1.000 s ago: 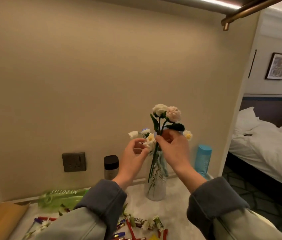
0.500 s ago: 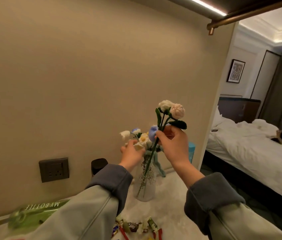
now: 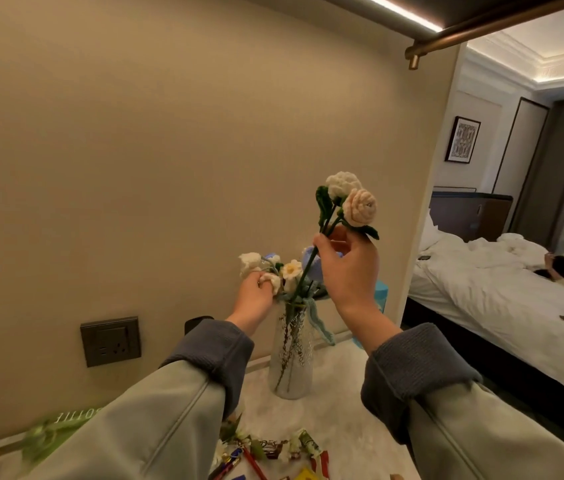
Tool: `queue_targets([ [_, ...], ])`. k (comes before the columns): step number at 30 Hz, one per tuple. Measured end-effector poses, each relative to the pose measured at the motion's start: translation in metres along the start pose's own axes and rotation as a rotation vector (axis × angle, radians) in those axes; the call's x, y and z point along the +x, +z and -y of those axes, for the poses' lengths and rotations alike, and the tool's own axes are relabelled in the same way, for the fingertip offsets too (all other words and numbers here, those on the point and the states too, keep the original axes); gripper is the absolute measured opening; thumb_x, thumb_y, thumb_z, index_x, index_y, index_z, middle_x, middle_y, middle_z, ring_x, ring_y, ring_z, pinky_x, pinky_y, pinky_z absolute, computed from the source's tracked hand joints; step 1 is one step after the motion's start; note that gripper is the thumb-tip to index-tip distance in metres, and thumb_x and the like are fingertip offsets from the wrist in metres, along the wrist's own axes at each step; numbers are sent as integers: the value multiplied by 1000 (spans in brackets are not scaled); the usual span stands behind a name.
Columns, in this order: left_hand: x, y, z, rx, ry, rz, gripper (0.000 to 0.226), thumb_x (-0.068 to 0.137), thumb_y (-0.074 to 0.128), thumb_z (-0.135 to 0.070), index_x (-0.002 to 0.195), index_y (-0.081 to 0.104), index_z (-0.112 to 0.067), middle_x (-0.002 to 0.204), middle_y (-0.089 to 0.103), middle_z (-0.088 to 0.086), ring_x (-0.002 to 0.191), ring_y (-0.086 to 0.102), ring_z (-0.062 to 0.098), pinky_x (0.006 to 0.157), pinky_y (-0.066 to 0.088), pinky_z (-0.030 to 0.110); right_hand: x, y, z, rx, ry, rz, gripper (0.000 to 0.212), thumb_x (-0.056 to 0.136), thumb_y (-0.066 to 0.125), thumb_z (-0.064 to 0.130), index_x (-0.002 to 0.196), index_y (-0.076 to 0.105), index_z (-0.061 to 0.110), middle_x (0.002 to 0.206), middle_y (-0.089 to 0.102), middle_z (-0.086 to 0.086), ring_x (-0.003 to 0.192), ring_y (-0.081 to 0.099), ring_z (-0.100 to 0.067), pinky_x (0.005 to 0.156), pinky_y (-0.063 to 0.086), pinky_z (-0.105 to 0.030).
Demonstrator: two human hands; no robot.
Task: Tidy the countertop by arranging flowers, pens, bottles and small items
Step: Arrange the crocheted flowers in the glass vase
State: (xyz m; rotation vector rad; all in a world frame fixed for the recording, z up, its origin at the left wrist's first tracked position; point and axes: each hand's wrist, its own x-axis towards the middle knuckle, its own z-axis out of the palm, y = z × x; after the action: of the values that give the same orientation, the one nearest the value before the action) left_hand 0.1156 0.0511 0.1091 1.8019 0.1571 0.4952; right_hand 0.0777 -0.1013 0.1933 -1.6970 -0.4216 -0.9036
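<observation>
Pinching two roses (image 3: 351,197) by the stems with right hand (image 3: 349,271), high above vase (image 3: 291,368); curling left hand (image 3: 254,299) fingers (image 3: 264,279) round small flowers (image 3: 289,270) at its mouth. Working mid-worktop (image 3: 342,410), wall (image 3: 135,168) close behind, open air overhead.

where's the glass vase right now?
Head view, just below centre: the glass vase stands upright on the countertop by the back wall, below and between the left hand and right hand, blue bottle to its right.
</observation>
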Motion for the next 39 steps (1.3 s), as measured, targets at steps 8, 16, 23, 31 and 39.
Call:
queue_targets([
  [8,-2,2,-5,-10,45,-31,18,101,38,-14,101,54,-22,92,56,-8,86,53,9,78,43,29,5,0,3,-20,-87,-57,9,86,71,19,85,71,9,81,72,0,73,64,-11,68,39,0],
  [16,-5,4,-3,-87,21,-27,24,102,39,-19,92,55,-33,103,63,2,97,60,20,89,51,40,-3,6,-10,-109,-118,-81,14,82,75,16,73,72,6,71,72,-6,62,58,-9,60,35,-11],
  [23,-1,5,-1,-124,18,-46,27,102,40,-19,85,53,-36,97,61,-6,94,61,15,87,53,38,-4,9,-12,129,-153,-117,12,83,74,8,82,66,16,73,64,14,69,59,6,64,42,-6],
  [31,-1,5,-1,-102,29,-64,26,102,40,-19,86,56,-32,100,64,6,92,61,21,87,51,40,-8,13,-30,-44,-215,-41,13,79,76,2,83,64,2,74,66,-3,67,61,-17,62,38,-7],
  [39,-5,4,4,-73,67,-35,14,98,49,-21,103,59,-29,102,63,-4,98,60,15,90,52,38,-13,20,-59,-257,-39,168,8,78,78,12,83,71,11,80,73,-7,73,66,-23,60,46,-29],
])
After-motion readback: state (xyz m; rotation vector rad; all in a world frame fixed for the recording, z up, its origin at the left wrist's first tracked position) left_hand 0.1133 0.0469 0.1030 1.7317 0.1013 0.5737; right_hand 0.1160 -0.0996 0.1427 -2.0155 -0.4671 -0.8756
